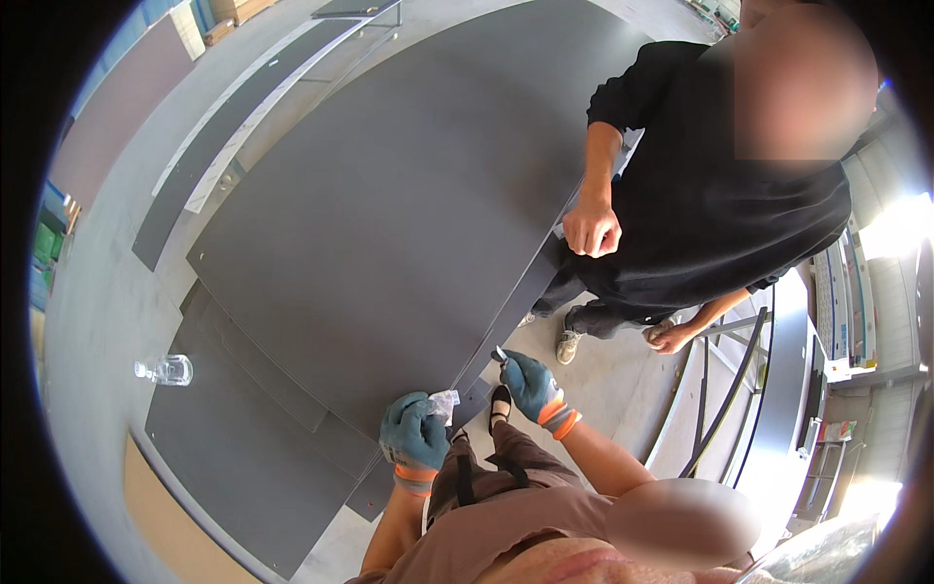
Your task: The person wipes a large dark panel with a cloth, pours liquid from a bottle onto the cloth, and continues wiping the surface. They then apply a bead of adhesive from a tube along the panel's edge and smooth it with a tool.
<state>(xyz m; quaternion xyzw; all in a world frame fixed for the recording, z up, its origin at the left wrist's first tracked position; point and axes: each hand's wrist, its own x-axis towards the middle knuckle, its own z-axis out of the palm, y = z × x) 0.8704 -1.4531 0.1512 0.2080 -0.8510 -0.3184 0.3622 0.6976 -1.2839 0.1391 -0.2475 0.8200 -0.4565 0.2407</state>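
My left hand (413,433), in a teal glove with an orange cuff, is closed around a small clear plastic bag (445,402). My right hand (530,383), gloved the same way, pinches a small metal piece (500,354) at the near edge of a large dark grey panel (389,224). The panel lies flat and fills the middle of the view. Both hands sit close together just over the panel's lower edge.
A person in black stands at the panel's right edge with a fist (592,232) on it. More dark panels (243,428) lie stacked on the grey floor. A small clear glass object (167,370) sits at the left. Shelving (846,302) stands at the right.
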